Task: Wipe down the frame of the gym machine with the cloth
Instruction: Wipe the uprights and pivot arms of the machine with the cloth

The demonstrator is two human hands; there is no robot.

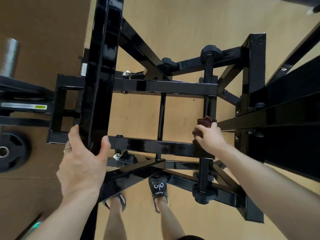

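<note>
I look straight down on a glossy black gym machine frame (155, 146) of square steel tubes. My right hand (210, 137) grips a bunched dark brown cloth (202, 124) and presses it on the right end of the near crossbar, beside a black threaded rod (204, 174). My left hand (83, 158) holds the lower end of a thick upright black beam (100, 75), thumb on one side and fingers on the other. A ring shows on one finger.
Black weight plates (12, 151) and a steel sleeve (9, 56) sit at the left over a brown floor mat. A dark padded bench part (292, 118) fills the right. My feet in black sandals (159, 189) stand on the tan floor under the frame.
</note>
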